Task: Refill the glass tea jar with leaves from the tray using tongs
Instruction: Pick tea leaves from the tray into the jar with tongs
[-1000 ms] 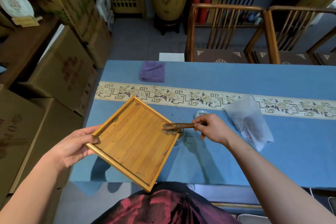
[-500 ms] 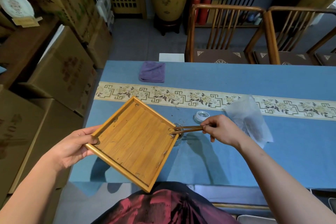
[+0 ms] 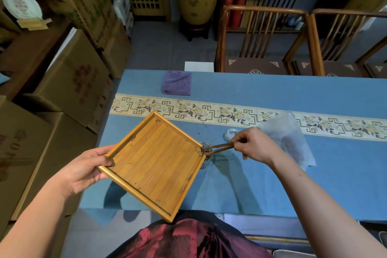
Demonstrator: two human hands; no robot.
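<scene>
Tilted wooden tray [image 3: 155, 165], few leaves left; tongs [image 3: 217, 148] at its right corner over glass jar [image 3: 206, 156]

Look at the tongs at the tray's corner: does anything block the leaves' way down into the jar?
Nothing visible does. The tongs meet the tray corner right above the jar, whose lid lies apart on the table; the tray hides part of the mouth.

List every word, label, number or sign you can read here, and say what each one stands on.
No text can be read with certainty.
Cardboard boxes: red printing, too blurred to read.
Upper stacked box: green and dark markings, blurred.
Round plaque with its small card: markings too small to read.
Table runner: flower and fret pattern only, no letters.
Tray, tongs, purple cloth: no text.
</scene>
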